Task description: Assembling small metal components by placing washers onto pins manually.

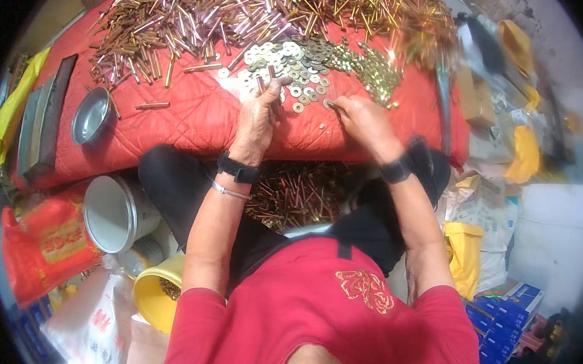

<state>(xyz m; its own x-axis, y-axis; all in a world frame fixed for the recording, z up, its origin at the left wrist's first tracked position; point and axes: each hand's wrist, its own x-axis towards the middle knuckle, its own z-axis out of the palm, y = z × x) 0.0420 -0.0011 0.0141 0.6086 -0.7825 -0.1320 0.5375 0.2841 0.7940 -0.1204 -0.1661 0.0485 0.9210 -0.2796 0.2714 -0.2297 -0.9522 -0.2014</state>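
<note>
My left hand [257, 119] is closed around a few copper-coloured bolts [271, 71], their ends sticking up past the thumb. My right hand [368, 125] pinches a flat metal washer [328, 104] at the fingertips, just off the near side of the washer pile. Beyond both hands spreads that pile of round washers [300, 64], silvery on the left and more golden on the right. A large heap of long, thin bolts [201, 20] covers the far part of the red quilted cloth [188, 117]. A single bolt [152, 105] lies apart on the left.
A metal bowl [93, 115] rests on the cloth at left. More bolts [297, 196] lie below the cloth's near edge, between my legs. A white bucket [110, 213] and a tipped yellow bucket [156, 301] stand at lower left. Blue boxes [508, 326] are stacked at lower right.
</note>
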